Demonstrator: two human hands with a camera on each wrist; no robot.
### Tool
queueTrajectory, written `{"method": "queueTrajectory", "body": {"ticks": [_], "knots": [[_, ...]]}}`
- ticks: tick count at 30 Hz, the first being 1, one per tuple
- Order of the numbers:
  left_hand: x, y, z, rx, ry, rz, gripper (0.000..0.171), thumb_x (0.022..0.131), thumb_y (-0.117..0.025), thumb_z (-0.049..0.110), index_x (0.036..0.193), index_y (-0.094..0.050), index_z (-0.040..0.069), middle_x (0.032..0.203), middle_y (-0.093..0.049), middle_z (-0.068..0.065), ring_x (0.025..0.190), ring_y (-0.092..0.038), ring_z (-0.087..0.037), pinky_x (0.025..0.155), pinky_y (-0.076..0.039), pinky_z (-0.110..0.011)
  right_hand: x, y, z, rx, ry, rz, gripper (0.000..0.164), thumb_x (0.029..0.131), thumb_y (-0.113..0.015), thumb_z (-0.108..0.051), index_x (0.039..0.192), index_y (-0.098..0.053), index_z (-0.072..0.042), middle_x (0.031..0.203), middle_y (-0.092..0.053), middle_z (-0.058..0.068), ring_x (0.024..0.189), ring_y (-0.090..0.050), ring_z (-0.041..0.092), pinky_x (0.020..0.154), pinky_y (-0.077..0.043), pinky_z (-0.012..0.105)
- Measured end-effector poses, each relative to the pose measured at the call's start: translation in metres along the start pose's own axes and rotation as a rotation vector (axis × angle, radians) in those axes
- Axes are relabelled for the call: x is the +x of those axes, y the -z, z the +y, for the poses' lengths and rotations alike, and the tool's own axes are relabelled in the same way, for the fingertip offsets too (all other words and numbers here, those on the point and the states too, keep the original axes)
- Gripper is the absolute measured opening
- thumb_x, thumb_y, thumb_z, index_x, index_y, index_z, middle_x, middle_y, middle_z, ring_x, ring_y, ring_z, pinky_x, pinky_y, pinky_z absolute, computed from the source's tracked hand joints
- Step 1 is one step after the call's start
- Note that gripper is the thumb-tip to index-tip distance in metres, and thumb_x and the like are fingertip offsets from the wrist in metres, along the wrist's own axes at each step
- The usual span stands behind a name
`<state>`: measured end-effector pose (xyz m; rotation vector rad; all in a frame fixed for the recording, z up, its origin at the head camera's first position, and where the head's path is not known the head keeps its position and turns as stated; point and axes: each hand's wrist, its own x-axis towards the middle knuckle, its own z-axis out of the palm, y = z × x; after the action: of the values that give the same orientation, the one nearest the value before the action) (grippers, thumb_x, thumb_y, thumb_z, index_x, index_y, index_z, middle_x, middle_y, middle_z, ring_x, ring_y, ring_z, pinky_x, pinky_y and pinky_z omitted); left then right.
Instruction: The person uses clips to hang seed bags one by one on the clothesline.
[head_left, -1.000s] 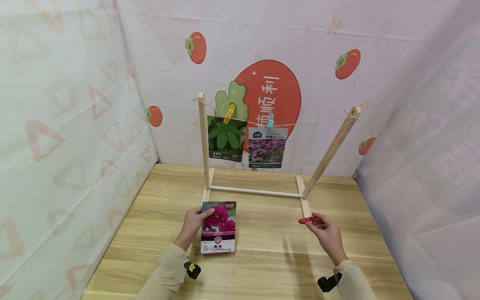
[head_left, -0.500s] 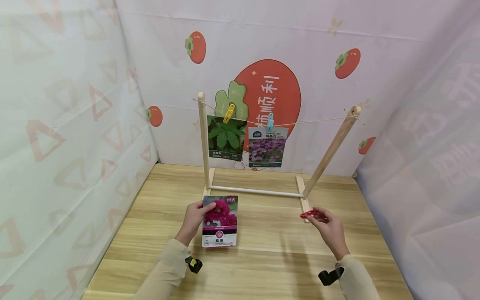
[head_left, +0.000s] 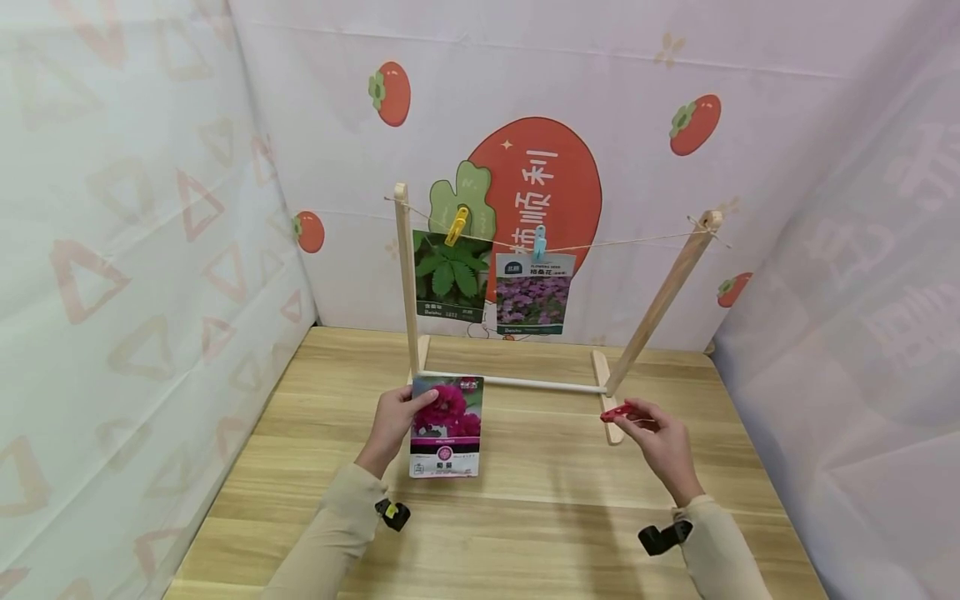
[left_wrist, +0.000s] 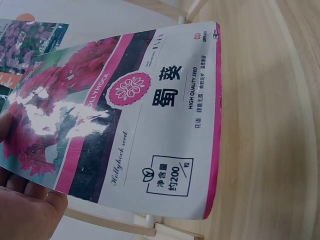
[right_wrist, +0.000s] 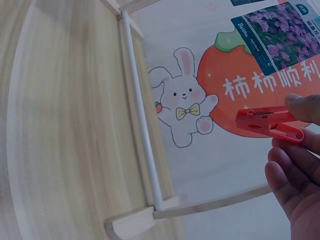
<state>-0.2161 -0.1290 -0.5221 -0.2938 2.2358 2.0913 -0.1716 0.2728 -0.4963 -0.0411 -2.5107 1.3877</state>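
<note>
My left hand [head_left: 392,425] holds a hollyhock seed packet [head_left: 447,442] by its left edge, thumb on the front with its magenta flowers. In the left wrist view the packet's [left_wrist: 145,125] printed face fills the middle, fingers behind it. My right hand [head_left: 663,446] pinches a red clothespin [head_left: 617,413] between thumb and fingers, in front of the stand's right foot. In the right wrist view the red clothespin's [right_wrist: 265,120] nose points left. On the string [head_left: 630,242] hang a green-leaf seed packet [head_left: 452,283] under a yellow clothespin [head_left: 457,226] and a purple-flower packet [head_left: 532,300] under a blue clothespin [head_left: 540,242].
The wooden stand has a left post [head_left: 406,275], a leaning right post [head_left: 663,304] and a white crossbar [head_left: 540,384] low between them. It stands at the back of the wooden table [head_left: 517,533], before a printed cloth wall [head_left: 600,50].
Both hands have risen toward the stand, the left also slightly rightward with the hollyhock packet. The red clothespin has gone up with the right hand. The hanging packets stay in place.
</note>
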Motion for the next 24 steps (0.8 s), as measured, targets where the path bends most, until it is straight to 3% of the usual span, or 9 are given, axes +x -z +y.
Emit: {"method": "queueTrajectory", "body": {"ticks": [17,24], "knots": [[0.005,-0.008,0.021,-0.011,-0.008,0.010,0.039,0.086,-0.075,0.031,0.108,-0.072,0.000,0.101,-0.073,-0.013,0.086,-0.066,-0.012,0.080,-0.054,-0.027,0.016,0.009,-0.016,-0.011,0.134,0.049,0.032,0.082,-0.076,-0.001,0.111,-0.068,0.009,0.095,-0.070,0.027,0.076,-0.054,-0.015,0.070,-0.044,0.003],[0.007,-0.016,0.031,-0.036,-0.058,-0.003,0.036,0.086,-0.075,0.029,0.107,-0.072,-0.001,0.102,-0.072,-0.013,0.088,-0.063,-0.014,0.080,-0.052,-0.026,0.026,0.014,-0.025,-0.017,0.204,0.062,0.031,0.080,-0.076,0.002,0.109,-0.068,0.010,0.093,-0.071,0.026,0.076,-0.053,-0.018,0.069,-0.045,0.002]]}}
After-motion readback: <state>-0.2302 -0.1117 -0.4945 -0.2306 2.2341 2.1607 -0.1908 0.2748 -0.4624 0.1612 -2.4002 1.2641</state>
